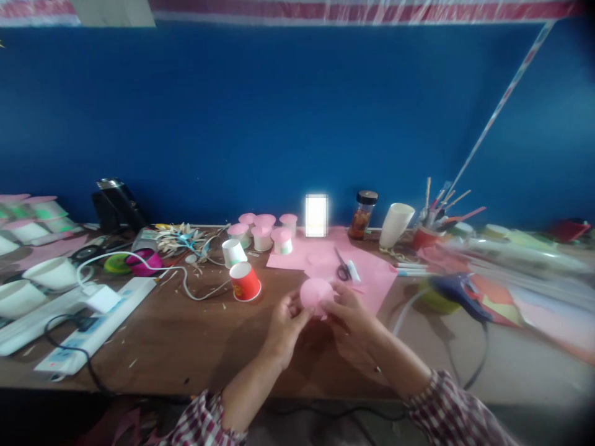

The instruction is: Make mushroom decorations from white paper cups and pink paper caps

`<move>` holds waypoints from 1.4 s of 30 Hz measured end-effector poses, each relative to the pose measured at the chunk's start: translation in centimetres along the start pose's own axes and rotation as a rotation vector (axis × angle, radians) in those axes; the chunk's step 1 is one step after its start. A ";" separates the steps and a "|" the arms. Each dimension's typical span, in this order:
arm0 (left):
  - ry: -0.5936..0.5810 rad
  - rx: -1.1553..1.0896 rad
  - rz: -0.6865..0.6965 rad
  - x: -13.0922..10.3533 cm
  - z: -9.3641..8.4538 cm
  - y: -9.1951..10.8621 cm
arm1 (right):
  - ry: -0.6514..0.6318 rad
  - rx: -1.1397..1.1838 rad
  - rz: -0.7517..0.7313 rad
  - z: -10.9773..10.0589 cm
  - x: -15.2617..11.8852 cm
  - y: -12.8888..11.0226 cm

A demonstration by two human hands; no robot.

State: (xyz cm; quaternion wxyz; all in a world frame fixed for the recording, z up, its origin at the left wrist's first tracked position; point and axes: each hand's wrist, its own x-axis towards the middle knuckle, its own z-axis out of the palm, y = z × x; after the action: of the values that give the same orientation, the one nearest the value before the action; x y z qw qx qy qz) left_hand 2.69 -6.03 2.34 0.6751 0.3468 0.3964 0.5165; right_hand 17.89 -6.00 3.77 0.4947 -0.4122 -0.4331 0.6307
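Observation:
A round pink paper disc [317, 293] is held up in front of me, over the middle of the table. My left hand [287, 322] grips its left edge between thumb and fingers. On the other side, my right hand [349, 317] pinches the right edge, its thumb lying over the front. Whether anything sits beneath the disc is hidden. Just beyond the hands lie scissors [343, 265] and a small white tube [353, 271] on a pink paper sheet [379, 279]. To the left stand a red paper cup [245, 282] and a white paper cup [233, 253].
Several small cups topped with pink discs [281, 240] stand behind. At left are a white power strip [100, 325] and a white cable [186, 282]. A dark blue glue gun [458, 294], a jar [363, 215] and a white cup [396, 224] stand on the right. A blue wall [288, 118] closes the back.

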 end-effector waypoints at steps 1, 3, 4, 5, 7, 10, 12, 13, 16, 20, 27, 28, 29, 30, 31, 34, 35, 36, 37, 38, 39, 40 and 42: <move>-0.005 0.004 0.000 0.1 -0.1 -0.1 | -0.002 0.006 0.000 0.0 0.1 0.1; -0.019 0.009 0.001 0.2 -0.3 -0.2 | 0.009 0.005 -0.001 0.0 0.4 0.3; -0.026 0.012 0.003 0.3 -0.3 -0.2 | 0.015 0.001 -0.002 0.0 0.5 0.3; -0.029 0.018 0.005 0.3 -0.4 -0.2 | 0.020 -0.002 -0.004 0.0 0.7 0.4; -0.030 0.030 0.004 0.4 -0.4 -0.1 | 0.018 -0.003 -0.010 0.1 0.9 0.4; -0.032 0.030 -0.005 0.4 -0.4 0.0 | 0.019 -0.013 -0.016 0.1 1.1 0.4; -0.031 0.012 -0.003 0.5 -0.5 0.0 | 0.032 -0.033 -0.016 0.1 1.2 0.4; -0.030 0.002 0.002 0.5 -0.6 -0.1 | 0.039 -0.043 -0.015 0.2 1.3 0.4; -0.025 -0.015 0.010 0.7 -0.8 -0.3 | 0.034 -0.061 -0.015 0.2 1.4 0.4; -0.028 -0.013 0.021 0.8 -0.9 -0.5 | 0.005 -0.057 -0.014 0.4 1.5 0.3; -0.034 0.020 0.011 0.9 -0.7 -0.1 | -0.014 -0.038 -0.001 0.4 1.6 0.0; -0.038 0.019 0.005 0.9 -0.7 0.0 | -0.014 -0.037 0.006 0.4 1.6 0.0; -0.044 0.016 -0.004 1.0 -0.6 0.0 | -0.009 -0.037 0.012 0.4 1.6 -0.1; -0.052 0.013 -0.014 1.0 -0.6 0.0 | 0.004 -0.035 0.015 0.4 1.6 -0.1; -0.059 0.013 -0.020 1.0 -0.7 0.0 | 0.020 -0.031 0.018 0.4 1.5 -0.1; -0.085 0.025 -0.006 1.0 -0.9 -0.3 | 0.055 -0.009 0.035 0.3 1.4 0.0; -0.090 0.031 0.009 1.1 -0.9 -0.4 | 0.059 -0.004 0.040 0.3 1.4 0.0; -0.095 0.037 0.021 1.1 -1.0 -0.6 | 0.063 -0.003 0.043 0.2 1.4 0.0; -0.101 0.044 0.028 1.1 -1.1 -0.7 | 0.069 -0.005 0.044 0.2 1.4 0.0; -0.105 0.048 0.030 1.1 -1.1 -0.7 | 0.075 -0.009 0.046 0.2 1.4 0.0; -0.107 0.052 0.029 1.1 -1.1 -0.7 | 0.083 -0.016 0.048 0.2 1.5 0.0; -0.107 0.054 0.027 1.1 -1.1 -0.6 | 0.089 -0.021 0.049 0.2 1.6 0.0; -0.103 0.055 0.020 1.0 -0.9 -0.4 | 0.086 -0.033 0.052 0.1 1.7 -0.1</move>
State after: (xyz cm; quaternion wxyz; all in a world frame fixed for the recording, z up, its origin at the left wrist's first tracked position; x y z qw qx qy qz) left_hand 2.21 -5.07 1.40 0.6796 0.3955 0.3716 0.4936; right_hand 17.55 -4.33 3.74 0.4894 -0.4583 -0.4107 0.6178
